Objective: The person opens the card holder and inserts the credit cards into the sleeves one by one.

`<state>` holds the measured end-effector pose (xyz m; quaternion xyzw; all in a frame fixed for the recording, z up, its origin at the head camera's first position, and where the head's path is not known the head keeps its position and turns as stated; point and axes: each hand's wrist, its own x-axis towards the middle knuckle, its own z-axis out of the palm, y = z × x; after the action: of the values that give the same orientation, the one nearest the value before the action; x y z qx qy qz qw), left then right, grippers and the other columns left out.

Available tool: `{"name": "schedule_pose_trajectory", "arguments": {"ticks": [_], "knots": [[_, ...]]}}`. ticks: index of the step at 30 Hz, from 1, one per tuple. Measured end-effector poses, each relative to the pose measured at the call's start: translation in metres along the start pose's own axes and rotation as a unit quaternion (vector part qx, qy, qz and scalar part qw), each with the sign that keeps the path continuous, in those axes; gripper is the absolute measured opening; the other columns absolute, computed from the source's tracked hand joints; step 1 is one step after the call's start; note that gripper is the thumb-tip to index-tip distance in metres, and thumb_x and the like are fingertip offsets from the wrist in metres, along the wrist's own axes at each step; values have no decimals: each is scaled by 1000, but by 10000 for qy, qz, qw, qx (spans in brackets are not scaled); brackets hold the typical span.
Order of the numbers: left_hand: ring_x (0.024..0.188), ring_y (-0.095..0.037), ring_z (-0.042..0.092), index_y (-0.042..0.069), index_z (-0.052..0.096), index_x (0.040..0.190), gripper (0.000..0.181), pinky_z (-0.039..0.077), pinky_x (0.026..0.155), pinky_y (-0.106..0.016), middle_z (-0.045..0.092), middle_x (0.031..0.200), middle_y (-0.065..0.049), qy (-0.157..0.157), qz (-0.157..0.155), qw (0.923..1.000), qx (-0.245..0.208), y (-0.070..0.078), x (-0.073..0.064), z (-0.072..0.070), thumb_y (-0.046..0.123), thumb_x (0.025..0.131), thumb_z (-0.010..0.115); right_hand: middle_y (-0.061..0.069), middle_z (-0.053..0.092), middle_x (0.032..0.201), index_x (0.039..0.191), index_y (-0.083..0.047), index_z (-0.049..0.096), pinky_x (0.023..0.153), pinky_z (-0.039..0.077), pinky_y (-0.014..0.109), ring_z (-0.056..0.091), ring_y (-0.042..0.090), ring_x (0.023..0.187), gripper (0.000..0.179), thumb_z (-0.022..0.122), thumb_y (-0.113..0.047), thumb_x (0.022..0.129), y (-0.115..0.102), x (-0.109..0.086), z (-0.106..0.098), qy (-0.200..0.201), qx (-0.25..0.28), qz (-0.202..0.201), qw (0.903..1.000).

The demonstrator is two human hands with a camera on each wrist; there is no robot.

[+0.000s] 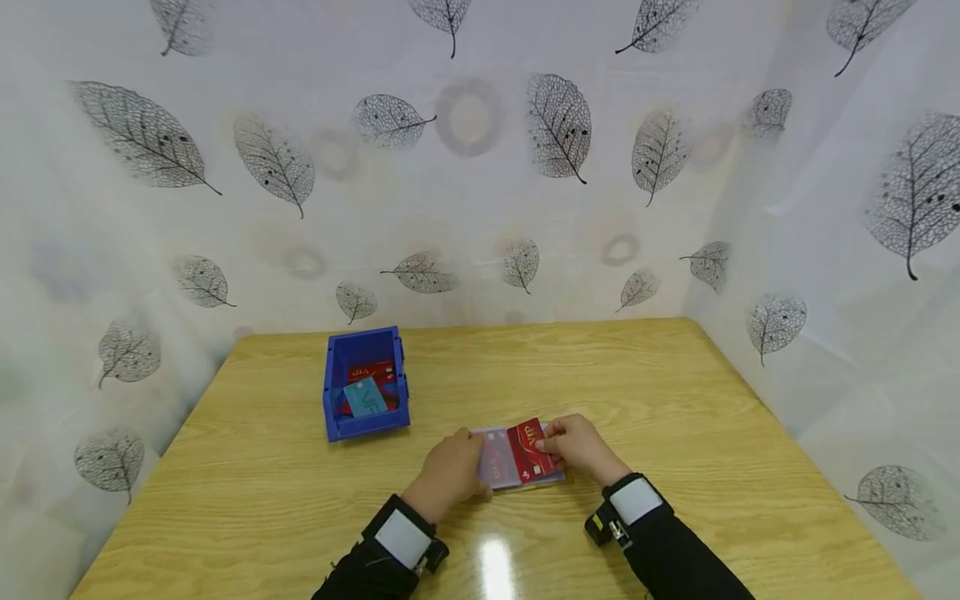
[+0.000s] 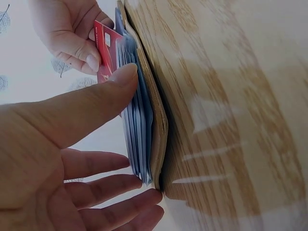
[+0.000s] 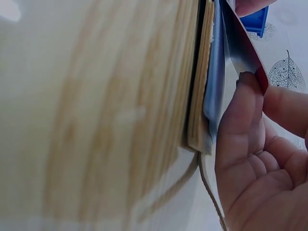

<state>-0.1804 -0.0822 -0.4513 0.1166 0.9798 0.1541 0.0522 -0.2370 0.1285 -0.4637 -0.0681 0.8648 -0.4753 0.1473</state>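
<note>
A card holder (image 1: pixel 497 460) with clear plastic sleeves and a brown cover (image 2: pixel 155 120) lies spread on the table. My left hand (image 1: pixel 447 468) holds its left side, thumb on the sleeves and fingertips against their edges. Between thumb and fingers, my right hand (image 1: pixel 579 446) pinches the right edge of a red VIP card (image 1: pixel 531 450). This card lies over the holder's right half, its gripped edge lifted and tilted in the right wrist view. How much of the card sits inside a sleeve I cannot tell. A second card shows faintly through the left sleeve.
A blue bin (image 1: pixel 367 429) stands at the back left, holding red cards (image 1: pixel 381 372) and a teal card (image 1: pixel 365 397). A thin cord (image 3: pixel 208 185) trails from the holder's cover. The wooden table (image 1: pixel 637 375) meets a leaf-patterned curtain (image 1: pixel 465 208) behind.
</note>
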Motion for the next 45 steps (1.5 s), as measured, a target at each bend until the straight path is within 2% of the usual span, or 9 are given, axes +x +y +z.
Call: {"name": "schedule_pose_trajectory", "arguments": {"ticks": [14,21,26,32,39,45], "knots": [[97,-29,61,-2,60,125,77,51,85,-41,59,111,-16,13,15,9999,-152,-3,2,3,31,63,92,7,64,74,86,3,67,55,53,32,61,15,63,10,67,-6,89,-1,-2,1,60,128,182,9997],[99,-30,61,-3,60,125,78,51,86,-41,60,112,-17,8,1,9999,-141,-4,2,4,30,63,92,6,63,71,83,4,66,54,53,32,61,14,61,11,66,-5,89,2,-1,0,-159,133,90,9997],[100,-31,61,-2,60,124,76,50,88,-42,60,114,-17,-44,-2,9999,-107,-3,3,1,30,63,92,5,62,72,82,4,66,53,51,29,58,13,61,11,66,-5,89,0,-1,-1,-258,45,172,9995],[97,-29,61,-2,61,121,73,51,86,-41,60,110,-16,-38,50,10000,-61,-2,3,-1,30,63,92,3,60,69,78,3,65,51,50,27,56,12,59,11,66,-3,88,-3,-2,-1,-195,-61,200,9996],[99,-30,61,-2,61,121,74,51,86,-41,59,112,-16,-55,26,9999,-140,-2,0,-1,28,62,92,1,56,65,73,0,63,49,41,23,50,11,57,12,67,-2,85,-1,-6,-3,-169,-139,261,9994],[104,-33,60,-4,58,126,77,50,90,-43,58,117,-19,-84,12,9995,-315,-4,0,-3,27,64,92,3,58,69,81,1,66,51,41,24,50,12,59,7,65,-4,86,0,-10,-6,-314,24,369,9988]]}}
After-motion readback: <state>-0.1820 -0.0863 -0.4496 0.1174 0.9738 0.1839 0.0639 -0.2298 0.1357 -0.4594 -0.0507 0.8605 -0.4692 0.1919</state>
